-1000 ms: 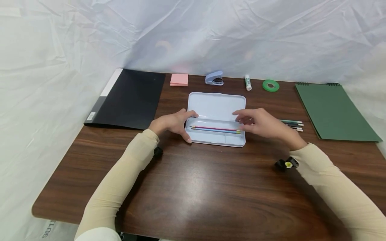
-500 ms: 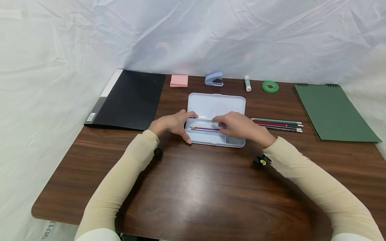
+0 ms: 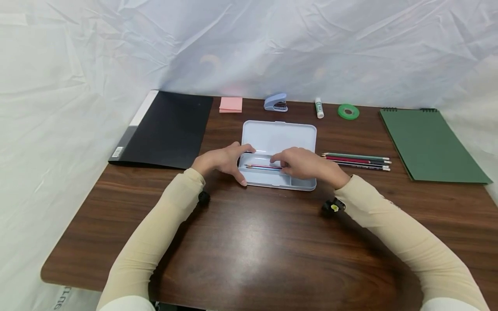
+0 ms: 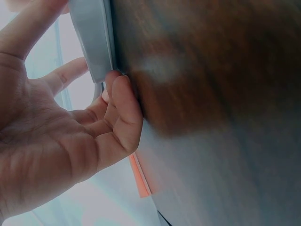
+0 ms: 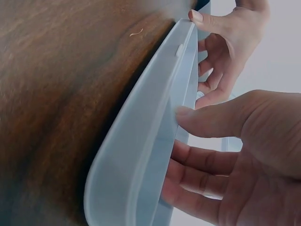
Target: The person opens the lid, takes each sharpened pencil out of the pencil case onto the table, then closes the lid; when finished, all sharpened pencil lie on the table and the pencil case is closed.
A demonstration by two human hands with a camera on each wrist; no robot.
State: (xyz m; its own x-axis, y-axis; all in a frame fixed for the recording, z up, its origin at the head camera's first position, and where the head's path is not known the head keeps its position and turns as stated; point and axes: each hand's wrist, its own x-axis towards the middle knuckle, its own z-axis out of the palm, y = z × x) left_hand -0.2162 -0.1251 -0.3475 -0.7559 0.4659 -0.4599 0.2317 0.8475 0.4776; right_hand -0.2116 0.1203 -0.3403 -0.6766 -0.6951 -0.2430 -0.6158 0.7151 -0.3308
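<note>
A white pencil case (image 3: 278,134) lies with its lid up on the table. My left hand (image 3: 224,160) holds its left end, thumb at the front edge and fingers towards the back. That hand (image 4: 70,122) curls its fingers at the case's end in the left wrist view. A red pencil and a blue pencil (image 3: 261,167) lie in the long compartment, their right parts hidden under my right hand (image 3: 305,164). In the right wrist view, the right hand (image 5: 254,146) reaches into the case, thumb apart from the fingers; contact with the pencils is hidden.
Several pencils (image 3: 355,160) lie to the right, beside a green spiral pad (image 3: 433,144). A black folder (image 3: 167,127) lies left. Pink sticky notes (image 3: 231,105), a stapler (image 3: 276,103), a glue stick (image 3: 319,108) and green tape (image 3: 348,112) line the back.
My right hand has moved left from the case's right end, over the pencils inside, and shifted only slightly in the last half second. The left hand has stayed on the case.
</note>
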